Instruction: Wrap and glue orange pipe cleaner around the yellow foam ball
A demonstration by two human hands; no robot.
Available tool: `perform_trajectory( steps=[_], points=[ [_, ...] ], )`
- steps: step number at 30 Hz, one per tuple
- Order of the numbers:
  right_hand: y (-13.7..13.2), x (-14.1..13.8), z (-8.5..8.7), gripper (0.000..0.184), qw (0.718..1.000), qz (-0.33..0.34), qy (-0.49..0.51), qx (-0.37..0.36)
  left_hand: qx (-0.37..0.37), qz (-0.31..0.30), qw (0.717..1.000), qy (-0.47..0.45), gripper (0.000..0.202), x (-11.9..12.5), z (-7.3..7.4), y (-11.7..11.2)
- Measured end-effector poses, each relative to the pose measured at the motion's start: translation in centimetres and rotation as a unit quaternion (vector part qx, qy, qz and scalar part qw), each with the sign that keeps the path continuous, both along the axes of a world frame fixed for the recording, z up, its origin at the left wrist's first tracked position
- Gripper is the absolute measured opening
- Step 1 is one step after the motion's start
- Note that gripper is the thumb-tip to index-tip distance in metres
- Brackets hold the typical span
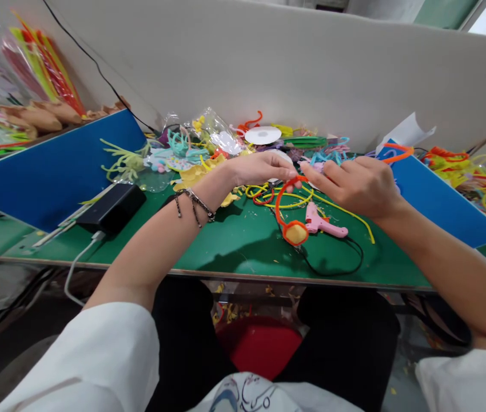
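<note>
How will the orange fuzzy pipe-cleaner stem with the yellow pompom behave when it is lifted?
The orange fuzzy pipe-cleaner stem probably bends easily yet keeps its shape: it holds a curve between both hands. It seems light, pinched only by fingertips. The yellow pompom at its end may swing slightly.

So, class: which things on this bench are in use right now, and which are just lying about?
In use: left hand, right hand, orange pipe cleaner with yellow pompom.

Lying about: pink glue gun, black power pack, white disc, blue board.
</note>
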State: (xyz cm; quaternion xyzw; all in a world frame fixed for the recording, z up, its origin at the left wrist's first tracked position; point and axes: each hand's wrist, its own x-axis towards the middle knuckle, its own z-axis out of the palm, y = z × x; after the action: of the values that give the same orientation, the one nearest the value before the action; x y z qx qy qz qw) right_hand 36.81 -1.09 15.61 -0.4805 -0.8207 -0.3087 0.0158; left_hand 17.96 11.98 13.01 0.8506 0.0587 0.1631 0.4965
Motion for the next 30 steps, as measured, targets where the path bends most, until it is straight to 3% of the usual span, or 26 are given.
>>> perform_trajectory(
  steps=[4,7,10,12,13,14,17,18,19,20,21,24,26,28,30],
  points=[
    [-0.3,-0.2,0.5,0.051,0.999,-0.001,0.010,-0.038,-0.051,-0.004,0.999,-0.006,0.031,0.0,-0.2,-0.3],
    [-0.4,-0.2,0.4,0.050,0.999,0.002,0.004,-0.041,-0.020,0.004,1.000,0.008,0.028,-0.2,-0.1,-0.5],
    [-0.1,-0.2,-0.1,0.036,0.998,-0.029,0.041,-0.049,0.117,0.050,0.992,0.020,0.021,-0.6,0.1,-1.0],
    [0.4,-0.2,-0.6,0.027,0.986,-0.035,0.127,-0.104,0.262,0.103,0.960,-0.001,0.016,-0.8,0.2,-1.7],
    [0.6,-0.1,-0.9,0.028,0.967,-0.023,0.194,-0.165,0.333,0.123,0.935,-0.014,0.015,-0.9,0.2,-2.2],
    [0.8,-0.1,-1.1,0.032,0.931,-0.004,0.275,-0.241,0.393,0.138,0.909,-0.026,0.016,-1.0,0.2,-2.7],
    [1.0,-0.1,-1.7,0.043,0.739,0.039,0.504,-0.445,0.479,0.157,0.863,-0.045,0.028,-1.0,0.3,-3.9],
    [1.0,-0.1,-1.9,0.044,0.689,0.038,0.551,-0.469,0.483,0.165,0.858,-0.052,0.031,-1.0,0.4,-4.1],
    [0.9,-0.2,-2.0,0.044,0.666,0.037,0.577,-0.471,0.480,0.174,0.858,-0.059,0.031,-1.0,0.4,-4.1],
    [0.8,-0.3,-2.0,0.044,0.673,0.036,0.584,-0.453,0.470,0.182,0.861,-0.063,0.029,-0.9,0.3,-3.9],
    [0.7,-0.3,-2.1,0.043,0.708,0.039,0.571,-0.414,0.452,0.186,0.870,-0.064,0.025,-0.9,0.3,-3.6],
    [0.4,-0.3,-2.0,0.035,0.884,0.048,0.426,-0.188,0.320,0.153,0.934,-0.043,0.019,-0.8,0.1,-2.1],
    [0.3,-0.2,-1.8,0.031,0.960,0.041,0.269,-0.060,0.186,0.109,0.976,-0.028,0.023,-0.9,0.0,-1.4],
    [0.2,-0.1,-1.4,0.035,0.989,0.032,0.145,-0.017,0.077,0.077,0.994,-0.025,0.025,-1.0,-0.2,-1.1],
    [0.1,-0.3,-0.8,0.038,0.995,0.034,0.090,-0.017,0.009,0.059,0.998,-0.028,0.025,-1.0,-0.4,-1.2]
  ],
)
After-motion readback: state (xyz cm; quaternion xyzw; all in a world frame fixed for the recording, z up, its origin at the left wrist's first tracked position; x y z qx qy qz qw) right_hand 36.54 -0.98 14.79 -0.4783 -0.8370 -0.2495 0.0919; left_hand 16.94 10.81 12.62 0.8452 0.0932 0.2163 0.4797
